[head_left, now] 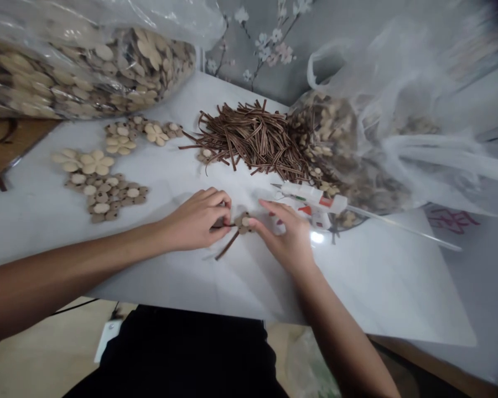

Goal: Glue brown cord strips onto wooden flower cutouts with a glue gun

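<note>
My left hand (203,217) is closed, with its fingertips pinched on a thin brown strip (227,225) that runs to a small taupe flower piece (243,222) with a pale round centre. From the same flower a second loose end of strip (227,246) slants down onto the table. My right hand (288,232) rests its thumb tip against the flower's right side, while its other fingers stretch out apart. Just beyond that hand lies a white glue gun (315,194) with a long clear glue stick (406,226) sticking out of its back.
A heap of brown strips (253,138) lies at the back of the white table (170,282). Taupe flowers (108,193) and cream flowers (96,162) sit at left. Plastic bags of flower pieces stand at back left (108,72) and right (357,138).
</note>
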`<state>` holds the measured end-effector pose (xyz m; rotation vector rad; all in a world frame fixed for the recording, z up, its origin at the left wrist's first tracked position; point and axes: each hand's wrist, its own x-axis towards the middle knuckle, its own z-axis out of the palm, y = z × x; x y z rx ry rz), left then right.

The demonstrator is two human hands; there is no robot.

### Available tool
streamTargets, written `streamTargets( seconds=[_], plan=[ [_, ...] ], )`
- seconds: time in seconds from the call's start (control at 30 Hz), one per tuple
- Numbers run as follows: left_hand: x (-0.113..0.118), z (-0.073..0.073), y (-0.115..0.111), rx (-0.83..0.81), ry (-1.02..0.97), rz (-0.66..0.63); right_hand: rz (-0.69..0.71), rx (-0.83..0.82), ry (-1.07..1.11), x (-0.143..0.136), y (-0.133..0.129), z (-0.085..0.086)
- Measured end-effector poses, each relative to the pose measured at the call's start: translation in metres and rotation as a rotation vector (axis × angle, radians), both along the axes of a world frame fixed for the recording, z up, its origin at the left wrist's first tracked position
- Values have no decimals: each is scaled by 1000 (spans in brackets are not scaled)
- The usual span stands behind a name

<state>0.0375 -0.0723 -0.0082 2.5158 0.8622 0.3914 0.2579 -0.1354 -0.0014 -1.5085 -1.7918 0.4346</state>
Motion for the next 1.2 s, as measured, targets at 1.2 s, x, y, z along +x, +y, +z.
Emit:
streamTargets(
  seconds=[1.2],
  plan=[
    [10, 14, 1, -669, -317, 277, 128, -488, 667, -3, 9, -7]
  ],
)
